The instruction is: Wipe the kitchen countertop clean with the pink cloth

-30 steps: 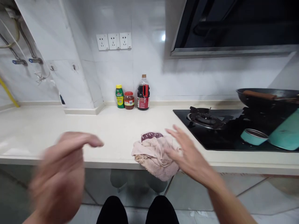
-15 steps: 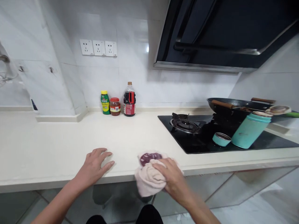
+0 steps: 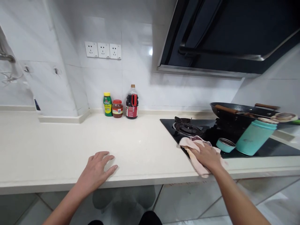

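Observation:
My right hand [image 3: 207, 155] presses a pale pink cloth [image 3: 195, 157] with a dark patch onto the front left corner of the black gas stove [image 3: 264, 148]. Part of the cloth hangs over onto the white countertop [image 3: 140, 147]. Just right of that hand stands a small teal cup-like lid [image 3: 225, 145], and beyond it a teal insulated bottle [image 3: 255, 137]. My left hand [image 3: 97, 168] hovers or rests at the counter's front edge, fingers spread and holding nothing.
Against the wall stand a green bottle with a yellow cap [image 3: 107, 104], a red-lidded jar [image 3: 117, 109] and a dark sauce bottle [image 3: 132, 103]. A wok [image 3: 243, 109] sits on the stove's rear right. The black range hood [image 3: 217, 37] hangs above.
My right hand has carried the cloth rightward from the counter's front edge onto the stove corner, spreading it flatter. My left hand stays in nearly the same place. The view has shifted slightly.

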Available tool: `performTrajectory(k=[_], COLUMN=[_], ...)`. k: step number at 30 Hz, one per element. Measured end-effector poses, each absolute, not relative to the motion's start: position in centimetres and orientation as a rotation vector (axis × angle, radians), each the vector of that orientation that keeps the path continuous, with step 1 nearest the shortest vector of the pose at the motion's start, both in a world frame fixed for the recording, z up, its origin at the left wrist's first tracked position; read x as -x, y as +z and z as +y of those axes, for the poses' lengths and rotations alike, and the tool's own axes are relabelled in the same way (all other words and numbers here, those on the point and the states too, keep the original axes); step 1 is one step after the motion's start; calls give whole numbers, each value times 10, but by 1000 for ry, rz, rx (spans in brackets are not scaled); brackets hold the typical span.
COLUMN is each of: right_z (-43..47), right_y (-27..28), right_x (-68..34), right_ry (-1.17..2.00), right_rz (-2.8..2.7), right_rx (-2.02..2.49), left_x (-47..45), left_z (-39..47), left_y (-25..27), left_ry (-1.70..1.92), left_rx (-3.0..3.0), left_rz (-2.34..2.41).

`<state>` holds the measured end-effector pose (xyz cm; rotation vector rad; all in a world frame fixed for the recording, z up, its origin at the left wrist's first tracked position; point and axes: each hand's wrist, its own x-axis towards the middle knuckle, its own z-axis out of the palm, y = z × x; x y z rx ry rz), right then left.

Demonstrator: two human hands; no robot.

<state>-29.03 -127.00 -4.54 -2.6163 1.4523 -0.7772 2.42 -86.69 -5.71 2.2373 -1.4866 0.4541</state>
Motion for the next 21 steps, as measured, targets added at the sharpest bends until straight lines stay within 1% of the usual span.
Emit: performTrajectory(k=[2, 4, 9, 13, 16, 18, 21], right_z=[-1257, -1231, -1141, -1085, -1077, -1088, -1121], right_y=[-53, -57, -54, -48, -51, -58, -68], right_x=[268, 248, 203, 188, 204, 230, 287], right_ry=[-645, -584, -509, -645, -766, -843, -998], right_rz=[1455, 1342, 742, 234, 24, 9, 166], right_rx=[2611, 2657, 2765, 2680, 2632, 2582, 2464], left_x=[-24, -24, -27, -30, -32, -32, -31], left_z=[-867, -867, -867, -866, -866, -866, -867], left_y=[-57, -58, -61, -63, -64, -65, -65], left_ry=[461, 465, 456, 471, 475, 474, 479], left_rx=[-2236, -2240, -2255, -2258, -2258, -2253, -2245], left_rz=[-1484, -1476, -1451, -1418, -1406, -1404, -1403])
